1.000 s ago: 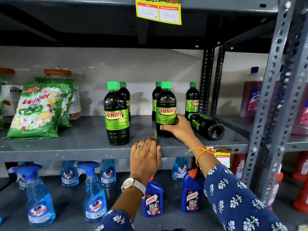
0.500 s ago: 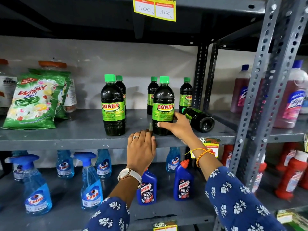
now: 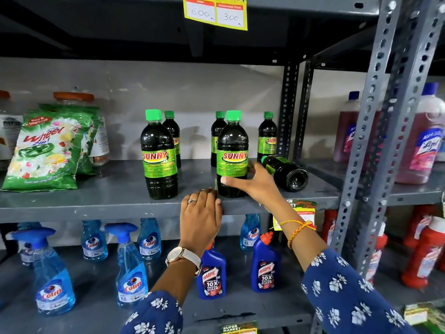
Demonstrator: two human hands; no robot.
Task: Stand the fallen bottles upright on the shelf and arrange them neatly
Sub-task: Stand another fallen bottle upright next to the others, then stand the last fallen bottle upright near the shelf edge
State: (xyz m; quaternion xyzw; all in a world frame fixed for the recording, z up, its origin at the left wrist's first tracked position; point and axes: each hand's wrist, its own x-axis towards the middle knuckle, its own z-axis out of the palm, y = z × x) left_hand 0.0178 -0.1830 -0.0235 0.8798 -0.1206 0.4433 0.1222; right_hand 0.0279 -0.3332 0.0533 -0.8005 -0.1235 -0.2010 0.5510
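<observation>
Dark Sunny bottles with green caps stand on the grey middle shelf (image 3: 96, 198). Two are at the front: the left front bottle (image 3: 159, 155) and the right front bottle (image 3: 231, 153). Three more stand behind them (image 3: 172, 131) (image 3: 218, 126) (image 3: 267, 133). One fallen bottle (image 3: 286, 173) lies on its side at the right, base towards me. My right hand (image 3: 255, 183) wraps the lower part of the right front bottle. My left hand (image 3: 201, 213) rests flat on the shelf's front edge, holding nothing.
Green Wheel detergent packs (image 3: 45, 150) lean at the shelf's left, jars behind them. A perforated steel upright (image 3: 375, 131) rises at the right, pink cleaner bottles (image 3: 423, 138) beyond it. Blue Colin sprays (image 3: 131, 268) and Harpic bottles (image 3: 265, 263) fill the lower shelf.
My right hand has stayed on the base of the right front bottle and my left hand on the shelf edge. The view shifted slightly; the bottles have not visibly moved.
</observation>
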